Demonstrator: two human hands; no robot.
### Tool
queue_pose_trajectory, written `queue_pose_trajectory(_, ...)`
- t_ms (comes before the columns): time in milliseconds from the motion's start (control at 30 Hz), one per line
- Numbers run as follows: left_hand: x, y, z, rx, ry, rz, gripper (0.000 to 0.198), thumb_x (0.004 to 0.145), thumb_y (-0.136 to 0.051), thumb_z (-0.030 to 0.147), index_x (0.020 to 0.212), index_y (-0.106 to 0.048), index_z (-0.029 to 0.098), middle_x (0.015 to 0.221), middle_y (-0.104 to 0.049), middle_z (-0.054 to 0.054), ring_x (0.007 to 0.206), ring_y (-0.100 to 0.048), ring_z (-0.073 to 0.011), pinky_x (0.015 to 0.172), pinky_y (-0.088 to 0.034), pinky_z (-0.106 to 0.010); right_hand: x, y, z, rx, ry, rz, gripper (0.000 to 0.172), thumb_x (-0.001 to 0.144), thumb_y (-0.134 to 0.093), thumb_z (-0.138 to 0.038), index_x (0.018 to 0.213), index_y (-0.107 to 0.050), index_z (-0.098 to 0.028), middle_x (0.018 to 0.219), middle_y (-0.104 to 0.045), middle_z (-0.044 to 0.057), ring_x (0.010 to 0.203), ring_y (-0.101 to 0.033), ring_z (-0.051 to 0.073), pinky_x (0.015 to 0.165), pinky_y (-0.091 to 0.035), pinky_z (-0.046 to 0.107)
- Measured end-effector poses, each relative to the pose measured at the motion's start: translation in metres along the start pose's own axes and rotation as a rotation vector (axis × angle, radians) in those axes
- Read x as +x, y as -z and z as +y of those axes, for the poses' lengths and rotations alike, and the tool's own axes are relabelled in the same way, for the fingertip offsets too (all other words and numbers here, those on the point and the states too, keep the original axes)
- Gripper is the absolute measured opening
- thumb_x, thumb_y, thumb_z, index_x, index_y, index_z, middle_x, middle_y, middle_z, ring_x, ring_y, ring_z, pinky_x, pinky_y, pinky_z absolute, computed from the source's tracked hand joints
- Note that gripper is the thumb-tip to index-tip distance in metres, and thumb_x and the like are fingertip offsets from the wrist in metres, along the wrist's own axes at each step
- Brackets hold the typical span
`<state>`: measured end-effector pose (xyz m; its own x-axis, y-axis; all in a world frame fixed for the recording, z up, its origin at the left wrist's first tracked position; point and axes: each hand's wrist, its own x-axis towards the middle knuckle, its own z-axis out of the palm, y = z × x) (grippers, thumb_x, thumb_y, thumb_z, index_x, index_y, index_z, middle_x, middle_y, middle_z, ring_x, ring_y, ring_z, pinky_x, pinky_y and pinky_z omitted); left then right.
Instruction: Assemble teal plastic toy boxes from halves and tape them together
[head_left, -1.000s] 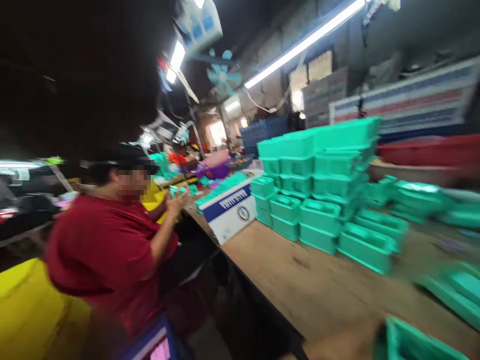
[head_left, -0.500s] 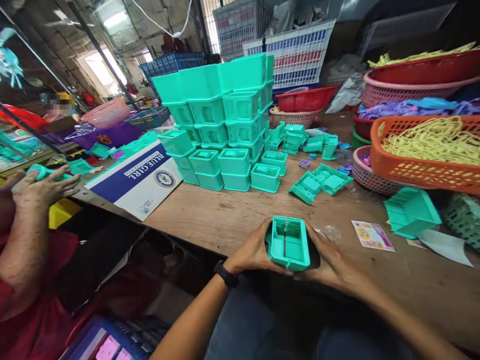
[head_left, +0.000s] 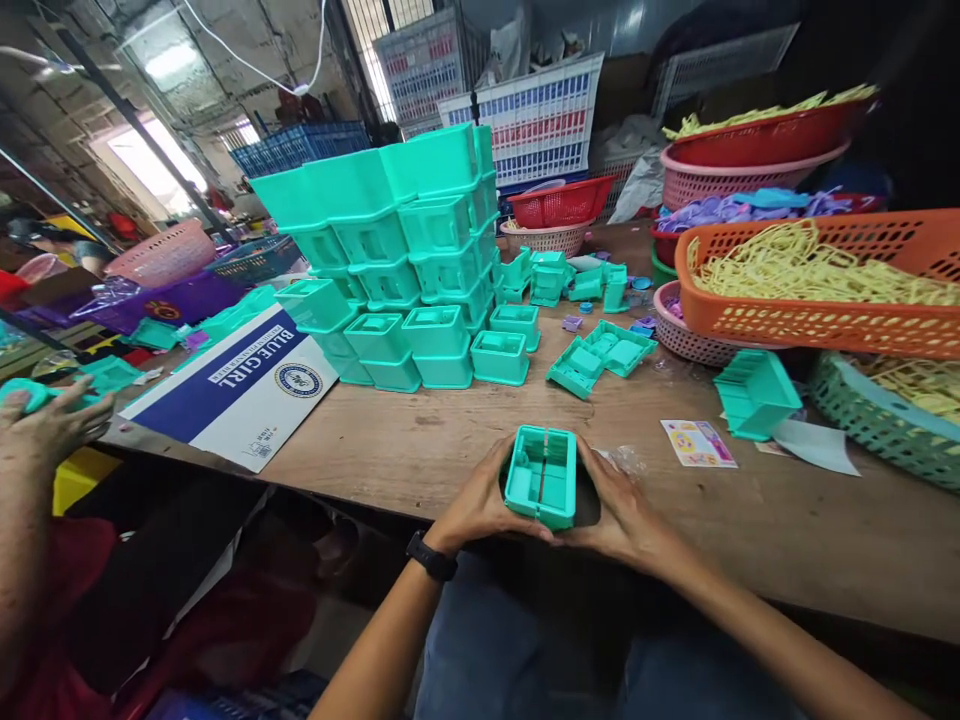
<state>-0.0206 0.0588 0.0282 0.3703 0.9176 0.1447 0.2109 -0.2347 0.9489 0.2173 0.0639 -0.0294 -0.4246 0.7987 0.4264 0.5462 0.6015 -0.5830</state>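
Note:
A teal plastic box with an open top sits between my hands at the table's front edge. A dark seam runs down its inside, where two halves meet. My left hand wraps its left side, with the thumb along the near bottom edge. My right hand presses its right side, and the two thumbs nearly meet in front. Beyond them stands a tall stack of teal boxes. Loose teal half-shells lie to the right of the stack.
A white and blue carton leans at the table's left edge. At right are an orange basket of yellow strands, a printed card and a single teal piece. A co-worker's hand holds a teal part at far left.
The whole view has shifted, so most things appear further left. My hands keep their hold on the box, which looks slightly more upright. The co-worker's hand has partly left the view.

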Motion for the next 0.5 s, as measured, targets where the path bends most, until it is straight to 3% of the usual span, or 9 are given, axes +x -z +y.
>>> queue_pose_trajectory(100,-0.004,-0.004,-0.002,0.051,0.034,0.071,0.1,0.048,-0.101,0.06,0.134,-0.065,0.022,0.14,-0.055,-0.012,0.139,-0.05,-0.0374,0.123,-0.039,-0.053,-0.003,-0.013,-0.008,-0.042,-0.106,0.043,0.13,0.073,-0.088,-0.053,0.168,-0.003,-0.029,0.155,-0.051,0.021,0.141,-0.051,0.045,0.11,-0.046,0.066)
queue_pose_trajectory(167,-0.009,-0.011,-0.002,0.013,0.056,0.108,0.096,0.055,-0.098,0.061,0.136,-0.063,0.022,0.139,-0.056,-0.012,0.137,-0.052,-0.036,0.122,-0.039,-0.053,-0.005,-0.02,-0.014,-0.077,-0.162,0.07,0.13,0.073,-0.086,-0.055,0.168,-0.001,-0.03,0.155,-0.049,0.022,0.141,-0.049,0.046,0.108,-0.046,0.067)
queue_pose_trajectory(333,-0.019,-0.037,-0.002,-0.154,0.128,0.32,0.138,0.045,-0.104,0.049,0.155,-0.026,0.026,0.148,-0.055,-0.015,0.138,-0.054,-0.0361,0.122,-0.039,-0.058,-0.008,-0.026,-0.024,-0.141,-0.198,0.103,0.125,0.082,-0.076,-0.059,0.167,0.011,-0.031,0.149,-0.049,0.024,0.136,-0.052,0.048,0.099,-0.05,0.07)
queue_pose_trajectory(400,-0.02,-0.043,-0.003,-0.157,0.149,0.376,0.132,0.044,-0.105,0.045,0.149,-0.029,0.025,0.141,-0.06,-0.014,0.131,-0.059,-0.0351,0.117,-0.044,-0.057,-0.009,-0.024,-0.028,-0.156,-0.189,0.097,0.12,0.086,-0.072,-0.059,0.166,0.012,-0.032,0.148,-0.049,0.024,0.134,-0.053,0.048,0.097,-0.05,0.071)
queue_pose_trajectory(500,-0.019,-0.043,-0.002,-0.148,0.166,0.368,0.115,0.042,-0.105,0.046,0.135,-0.041,0.024,0.134,-0.062,-0.011,0.125,-0.062,-0.0335,0.113,-0.048,-0.053,-0.011,-0.021,-0.031,-0.135,-0.156,0.097,0.116,0.088,-0.069,-0.059,0.166,0.013,-0.031,0.148,-0.049,0.024,0.134,-0.053,0.047,0.099,-0.05,0.07)
